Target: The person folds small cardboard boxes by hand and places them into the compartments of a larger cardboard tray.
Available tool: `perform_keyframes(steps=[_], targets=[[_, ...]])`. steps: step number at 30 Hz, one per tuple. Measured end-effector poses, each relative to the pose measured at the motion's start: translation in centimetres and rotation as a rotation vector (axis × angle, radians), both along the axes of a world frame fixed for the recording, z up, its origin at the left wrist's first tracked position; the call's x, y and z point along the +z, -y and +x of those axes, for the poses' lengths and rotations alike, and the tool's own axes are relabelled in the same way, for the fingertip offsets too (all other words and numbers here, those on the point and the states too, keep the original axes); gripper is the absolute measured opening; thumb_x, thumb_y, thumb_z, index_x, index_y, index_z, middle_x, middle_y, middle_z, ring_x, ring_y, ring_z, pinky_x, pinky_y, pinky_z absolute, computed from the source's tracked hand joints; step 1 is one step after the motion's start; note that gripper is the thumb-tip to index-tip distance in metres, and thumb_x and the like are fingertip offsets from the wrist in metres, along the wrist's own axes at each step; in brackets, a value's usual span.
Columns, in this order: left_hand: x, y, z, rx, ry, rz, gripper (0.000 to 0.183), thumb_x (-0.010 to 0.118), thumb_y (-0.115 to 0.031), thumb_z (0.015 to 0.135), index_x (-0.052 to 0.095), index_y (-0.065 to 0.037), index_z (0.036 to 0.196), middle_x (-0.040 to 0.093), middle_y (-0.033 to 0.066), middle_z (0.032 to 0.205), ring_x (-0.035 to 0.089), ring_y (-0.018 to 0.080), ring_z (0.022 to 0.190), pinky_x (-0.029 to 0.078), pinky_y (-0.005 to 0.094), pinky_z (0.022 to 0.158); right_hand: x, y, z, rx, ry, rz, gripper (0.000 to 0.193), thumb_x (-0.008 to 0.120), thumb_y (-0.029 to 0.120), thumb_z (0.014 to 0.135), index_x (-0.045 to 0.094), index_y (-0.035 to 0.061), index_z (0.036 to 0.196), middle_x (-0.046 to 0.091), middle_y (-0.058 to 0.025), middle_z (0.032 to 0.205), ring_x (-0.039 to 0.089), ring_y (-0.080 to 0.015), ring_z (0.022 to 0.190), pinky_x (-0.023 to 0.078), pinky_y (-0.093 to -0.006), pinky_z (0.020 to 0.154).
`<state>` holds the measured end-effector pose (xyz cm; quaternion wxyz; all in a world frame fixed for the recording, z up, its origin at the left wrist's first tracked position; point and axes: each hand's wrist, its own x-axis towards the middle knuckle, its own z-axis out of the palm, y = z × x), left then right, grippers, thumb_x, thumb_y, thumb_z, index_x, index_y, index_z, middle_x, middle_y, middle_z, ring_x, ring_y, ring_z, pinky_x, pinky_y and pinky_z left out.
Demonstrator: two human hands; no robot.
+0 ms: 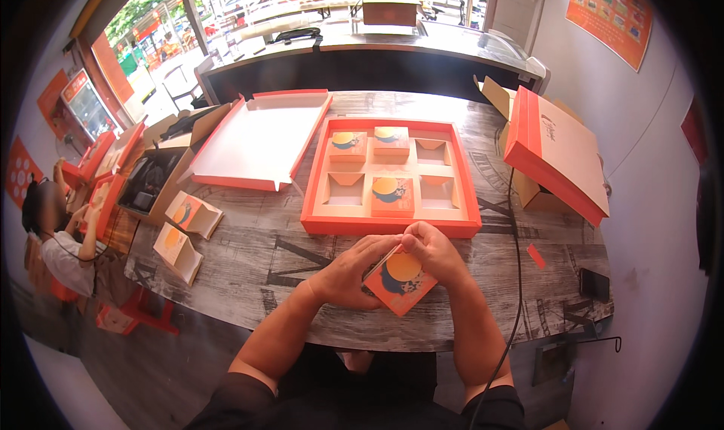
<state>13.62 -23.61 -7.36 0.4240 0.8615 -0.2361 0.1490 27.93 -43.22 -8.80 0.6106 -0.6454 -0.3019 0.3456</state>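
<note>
Close to the table's near edge, a small orange box with a yellow moon and dark blue pattern (405, 288) is held between my two hands. My left hand (348, 271) wraps round its left side. My right hand (437, 255) grips its far right corner, and both sets of fingertips meet at its far end, partly hiding it. Just beyond stands a large red-orange gift box (392, 225) with several compartments. Similar small boxes sit in its far left (348, 147), far middle (391, 140) and near middle (392, 197) compartments. Its other three compartments hold no box.
A white-lined lid (253, 139) lies at the back left. Two part-folded small boxes (179, 253) lie left, near an open carton (151, 177). A closed gift box (558, 155) leans on a carton at right. A black cable (517, 279) crosses the table. Another person (64, 256) works far left.
</note>
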Motion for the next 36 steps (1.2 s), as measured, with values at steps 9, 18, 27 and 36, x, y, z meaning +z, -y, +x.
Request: perform_keyframes(steps=[9,18,27,36], targets=[[-0.1,-1.3,0.0,0.311,0.118,-0.176,0.108,0.098,-0.02,0.062,0.043,-0.004,0.154,0.046,0.0179,0.149,0.05,0.0354,0.137,0.047,0.0435,0.113,0.7,0.0,-0.3,-0.002,-0.367,0.289,0.068,0.065,0.044,0.103,0.04,0.0008,0.149,0.064,-0.0154,0.133,0.068,-0.0228,0.117,0.056,-0.0369,0.098],[0.9,-1.6,-0.1,0.402,0.192,0.077,0.078,0.096,-0.02,0.062,0.055,-0.01,0.128,0.048,0.0188,0.149,0.051,0.0419,0.136,0.048,0.0474,0.111,-0.3,-1.1,-1.5,-0.022,-0.039,0.248,0.085,0.078,0.018,0.094,0.028,-0.0052,0.159,0.062,-0.0174,0.134,0.06,-0.0203,0.125,0.051,-0.0348,0.102],[4.5,-3.0,-0.1,0.4,0.16,0.21,0.054,0.085,-0.011,0.066,0.053,-0.008,0.11,0.058,0.0181,0.139,0.058,0.0394,0.127,0.049,0.0442,0.104,-0.4,-1.3,-1.9,-0.136,0.1,0.265,0.077,0.071,0.024,0.101,0.031,0.003,0.162,0.057,-0.0128,0.142,0.066,-0.0149,0.105,0.055,-0.0294,0.088],[6.1,-11.5,6.4,0.469,-0.175,0.291,0.044,0.077,-0.011,0.072,0.051,-0.005,0.107,0.061,0.0199,0.122,0.062,0.0351,0.116,0.05,0.0387,0.097,-0.4,-1.3,-2.2,-0.166,0.805,-0.083,0.069,0.078,0.034,0.09,0.053,-0.0001,0.144,0.05,-0.0179,0.149,0.055,-0.0383,0.134,0.05,-0.0459,0.107]])
